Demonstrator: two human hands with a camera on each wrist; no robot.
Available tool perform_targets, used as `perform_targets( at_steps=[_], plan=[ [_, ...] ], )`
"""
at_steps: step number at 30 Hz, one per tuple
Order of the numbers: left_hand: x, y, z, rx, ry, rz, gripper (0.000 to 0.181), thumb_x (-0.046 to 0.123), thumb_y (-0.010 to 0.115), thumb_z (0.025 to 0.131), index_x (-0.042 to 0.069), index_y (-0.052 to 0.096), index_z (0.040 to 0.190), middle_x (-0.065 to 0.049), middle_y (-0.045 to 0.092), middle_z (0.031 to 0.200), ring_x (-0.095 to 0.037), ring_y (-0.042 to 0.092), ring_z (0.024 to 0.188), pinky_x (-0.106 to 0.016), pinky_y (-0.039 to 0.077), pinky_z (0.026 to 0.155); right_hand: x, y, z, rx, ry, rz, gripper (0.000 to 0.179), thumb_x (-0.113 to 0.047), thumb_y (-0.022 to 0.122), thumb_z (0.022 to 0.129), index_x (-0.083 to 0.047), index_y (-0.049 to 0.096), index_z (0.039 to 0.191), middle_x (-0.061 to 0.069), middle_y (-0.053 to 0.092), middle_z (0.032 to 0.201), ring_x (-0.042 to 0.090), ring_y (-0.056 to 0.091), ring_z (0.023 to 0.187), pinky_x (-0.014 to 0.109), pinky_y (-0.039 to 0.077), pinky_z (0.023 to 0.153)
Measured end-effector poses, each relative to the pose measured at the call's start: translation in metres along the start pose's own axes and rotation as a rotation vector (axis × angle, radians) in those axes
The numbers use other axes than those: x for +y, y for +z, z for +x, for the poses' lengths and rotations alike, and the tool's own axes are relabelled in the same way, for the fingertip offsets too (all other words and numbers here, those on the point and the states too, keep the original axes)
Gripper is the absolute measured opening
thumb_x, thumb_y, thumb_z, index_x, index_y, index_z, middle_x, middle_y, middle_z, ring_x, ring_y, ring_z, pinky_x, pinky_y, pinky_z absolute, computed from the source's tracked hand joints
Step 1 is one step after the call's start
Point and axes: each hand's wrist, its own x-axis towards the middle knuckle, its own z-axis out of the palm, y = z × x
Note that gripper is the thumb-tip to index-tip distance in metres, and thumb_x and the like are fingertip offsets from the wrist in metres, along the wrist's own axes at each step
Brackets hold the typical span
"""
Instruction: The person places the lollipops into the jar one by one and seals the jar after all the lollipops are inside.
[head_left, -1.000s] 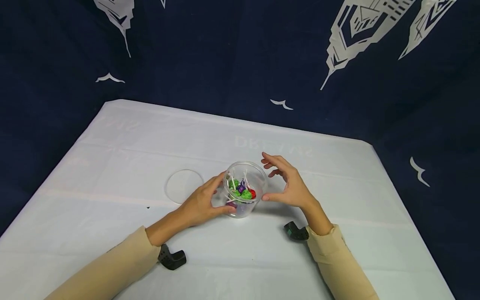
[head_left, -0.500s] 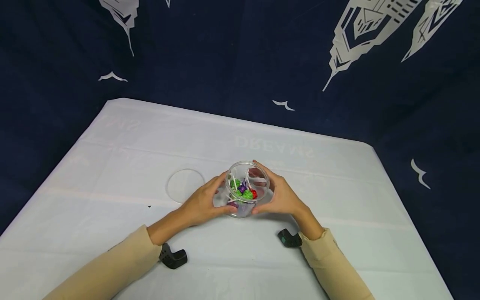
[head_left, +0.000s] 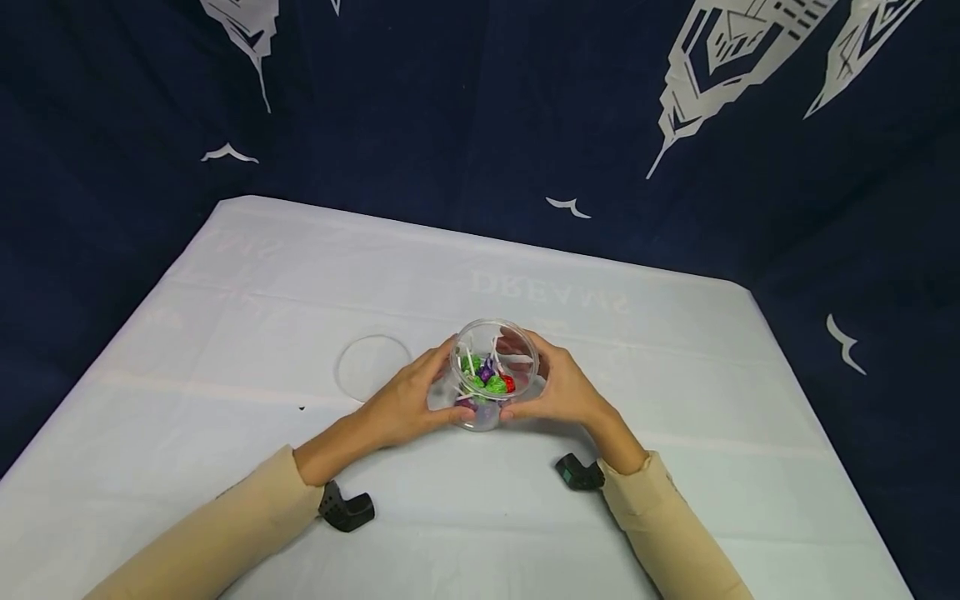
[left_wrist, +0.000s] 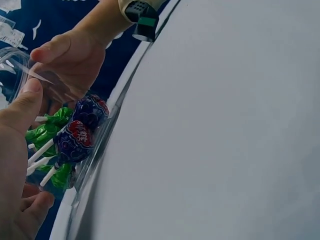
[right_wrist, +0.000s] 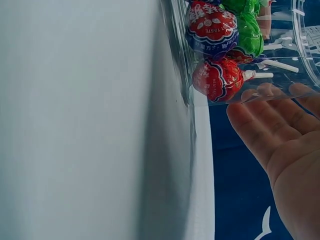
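Note:
A clear round plastic jar [head_left: 483,416] stands upright on the white table, uncovered at the top. Inside lie several wrapped lollipops [head_left: 487,377] in green, purple and red, with white sticks. My left hand [head_left: 403,406] grips the jar's left side, thumb at the front. On the opposite side my right hand [head_left: 567,392] holds the jar, its far fingers showing through the plastic. The left wrist view shows a blue lollipop [left_wrist: 75,142] low in the jar. A red lollipop [right_wrist: 217,80] rests against the wall in the right wrist view.
A thin clear disc, apparently a lid [head_left: 340,357], lies on the table left of the jar. Black wrist devices sit under the left cuff [head_left: 347,508] and the right cuff [head_left: 580,472]. Dark blue printed cloth [head_left: 450,117] hangs behind the white tabletop [head_left: 675,517].
My right hand has come in from just beside the jar and now holds its right side. The left hand keeps its grip; jar and disc stay put.

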Motion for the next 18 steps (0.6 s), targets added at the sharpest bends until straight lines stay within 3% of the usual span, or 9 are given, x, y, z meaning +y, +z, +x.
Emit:
perform_targets(
  at_steps=[4, 9, 13, 18],
  plan=[
    [0.007, -0.01, 0.002, -0.028, -0.013, 0.08, 0.106, 0.049, 0.077, 0.084, 0.004, 0.014, 0.158, -0.019, 0.036, 0.153, -0.032, 0.046, 0.133, -0.048, 0.04, 0.109, 0.001, -0.001, 0.0, 0.0, 0.001, -0.014, 0.102, 0.001, 0.093, 0.061, 0.006, 0.038, 0.146, 0.026, 0.053, 0.137, 0.037, 0.05, 0.129, 0.051, 0.044, 0.105],
    [0.009, -0.035, 0.002, -0.048, -0.002, 0.26, 0.106, 0.054, 0.075, 0.083, 0.007, 0.017, 0.158, -0.017, 0.032, 0.156, -0.033, 0.035, 0.14, -0.051, 0.034, 0.113, -0.003, 0.0, 0.001, 0.008, 0.015, 0.017, 0.103, 0.011, 0.091, 0.058, 0.006, 0.038, 0.146, 0.032, 0.051, 0.136, 0.044, 0.048, 0.128, 0.057, 0.043, 0.103],
    [-0.002, -0.055, -0.006, -0.068, -0.072, 0.384, 0.101, 0.056, 0.075, 0.081, 0.008, 0.027, 0.156, -0.016, 0.035, 0.154, -0.035, 0.038, 0.137, -0.056, 0.036, 0.109, -0.016, 0.002, 0.002, 0.003, 0.035, 0.04, 0.1, 0.013, 0.09, 0.058, 0.011, 0.039, 0.143, 0.037, 0.05, 0.133, 0.052, 0.047, 0.125, 0.065, 0.04, 0.101],
    [-0.019, -0.069, -0.019, -0.1, -0.147, 0.459, 0.099, 0.055, 0.077, 0.079, 0.003, 0.035, 0.152, -0.021, 0.036, 0.152, -0.04, 0.038, 0.135, -0.059, 0.036, 0.106, -0.02, 0.002, 0.003, 0.006, 0.035, 0.05, 0.099, 0.009, 0.091, 0.058, 0.013, 0.039, 0.142, 0.038, 0.049, 0.133, 0.052, 0.046, 0.125, 0.066, 0.039, 0.101]
  ],
)
